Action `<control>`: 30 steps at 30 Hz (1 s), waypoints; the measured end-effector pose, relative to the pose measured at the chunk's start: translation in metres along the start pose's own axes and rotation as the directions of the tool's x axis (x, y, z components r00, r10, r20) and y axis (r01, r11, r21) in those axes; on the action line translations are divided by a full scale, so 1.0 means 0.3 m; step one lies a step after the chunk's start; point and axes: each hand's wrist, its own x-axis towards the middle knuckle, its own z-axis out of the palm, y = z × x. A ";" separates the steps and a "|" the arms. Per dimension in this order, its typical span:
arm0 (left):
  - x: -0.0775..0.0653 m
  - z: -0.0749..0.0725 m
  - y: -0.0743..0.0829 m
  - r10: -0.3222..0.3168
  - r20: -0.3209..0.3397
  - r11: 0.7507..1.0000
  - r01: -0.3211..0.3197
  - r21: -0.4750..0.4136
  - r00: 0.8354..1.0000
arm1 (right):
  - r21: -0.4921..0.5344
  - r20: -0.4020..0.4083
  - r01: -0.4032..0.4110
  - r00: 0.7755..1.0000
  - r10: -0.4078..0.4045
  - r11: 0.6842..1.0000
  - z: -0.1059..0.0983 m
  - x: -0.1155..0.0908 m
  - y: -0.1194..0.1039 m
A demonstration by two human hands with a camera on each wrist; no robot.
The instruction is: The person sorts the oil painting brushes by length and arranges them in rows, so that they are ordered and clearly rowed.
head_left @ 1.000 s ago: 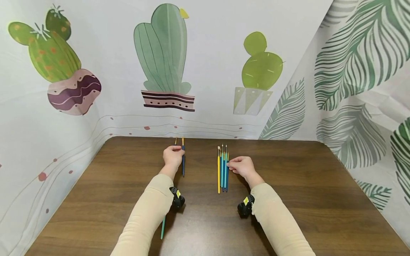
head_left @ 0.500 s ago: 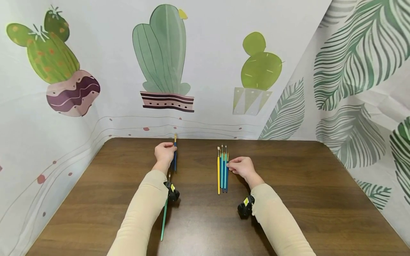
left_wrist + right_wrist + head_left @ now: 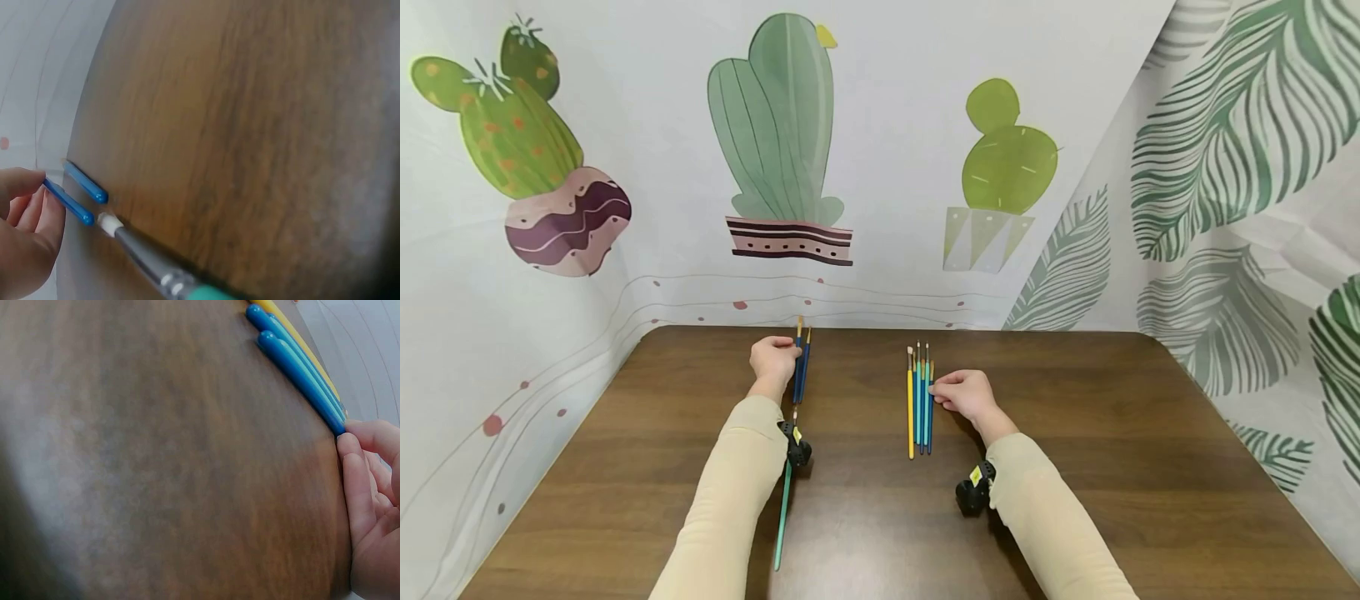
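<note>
In the head view my left hand (image 3: 773, 358) pinches a slim blue paintbrush (image 3: 74, 206) between thumb and fingers, its tan tip toward the wall. Just right of it lies a second dark blue paintbrush (image 3: 805, 367). A green-handled paintbrush (image 3: 783, 517) lies nearer the body, partly covered by the wrist camera; its pale tip (image 3: 110, 223) looms large in the left wrist view. My right hand (image 3: 964, 392) pinches the rightmost blue paintbrush (image 3: 300, 381) of a close row. That row also has a yellow paintbrush (image 3: 911, 417) on its left and several blue and turquoise ones between.
The brown wooden table (image 3: 1075, 500) runs back to a white cloth wall (image 3: 895, 167) printed with cacti and leaves. Black cameras are strapped at the left wrist (image 3: 797, 446) and right wrist (image 3: 974, 490).
My left hand has carried its blue paintbrush leftward, from the right side of the other blue brush to its left side. The right hand has stayed at the row.
</note>
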 end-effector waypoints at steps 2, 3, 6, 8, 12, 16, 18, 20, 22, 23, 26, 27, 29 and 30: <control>0.002 -0.001 -0.004 0.000 -0.001 1.000 0.000 0.019 1.000 | 0.006 0.002 0.000 1.000 0.000 1.000 0.002 -0.002 0.003; 0.003 -0.002 -0.006 0.000 -0.002 1.000 0.000 0.028 1.000 | 0.006 0.004 0.003 1.000 -0.003 1.000 0.003 -0.002 0.004; 0.005 -0.002 -0.011 0.002 -0.005 0.999 -0.002 0.054 1.000 | 0.013 0.004 0.005 1.000 -0.005 1.000 0.005 -0.003 0.005; 0.006 -0.001 -0.013 0.012 -0.008 0.997 -0.011 0.080 1.000 | 0.015 0.004 0.008 1.000 -0.008 1.000 0.005 -0.002 0.007; 0.004 0.001 -0.013 0.041 -0.008 0.990 -0.039 0.135 0.999 | 0.016 0.001 0.011 1.000 -0.011 1.000 0.004 0.002 0.009; 0.003 0.003 -0.012 0.051 0.000 0.986 -0.050 0.157 0.999 | 0.017 0.001 0.009 1.000 -0.009 1.000 0.004 0.004 0.009; 0.004 0.004 -0.012 0.054 0.002 0.985 -0.054 0.163 0.999 | 0.014 0.003 0.010 1.000 -0.010 1.000 0.003 0.003 0.009; 0.004 0.006 -0.012 0.061 0.004 0.982 -0.061 0.176 0.998 | 0.013 0.002 0.009 1.000 -0.009 1.000 0.003 0.003 0.009; 0.005 0.007 -0.014 0.067 0.005 0.980 -0.067 0.189 0.998 | 0.012 0.002 0.009 1.000 -0.009 1.000 0.002 0.003 0.008; 0.007 0.007 -0.015 0.071 0.006 0.978 -0.071 0.197 0.997 | 0.013 0.002 0.009 1.000 -0.009 1.000 0.002 0.003 0.007; 0.011 0.009 -0.018 0.072 0.008 0.976 -0.072 0.208 0.997 | 0.010 0.001 0.012 1.000 -0.012 1.000 0.002 0.003 0.006; 0.012 0.010 -0.018 0.072 0.008 0.975 -0.072 0.209 0.997 | 0.010 0.001 0.013 1.000 -0.013 1.000 0.002 0.003 0.006; 0.014 0.011 -0.019 0.076 0.010 0.974 -0.076 0.215 0.997 | 0.012 -0.001 0.017 1.000 -0.017 1.000 0.002 0.003 0.006; 0.015 0.012 -0.020 0.080 0.011 0.973 -0.080 0.218 0.997 | 0.013 -0.002 0.018 1.000 -0.018 1.000 0.002 0.003 0.006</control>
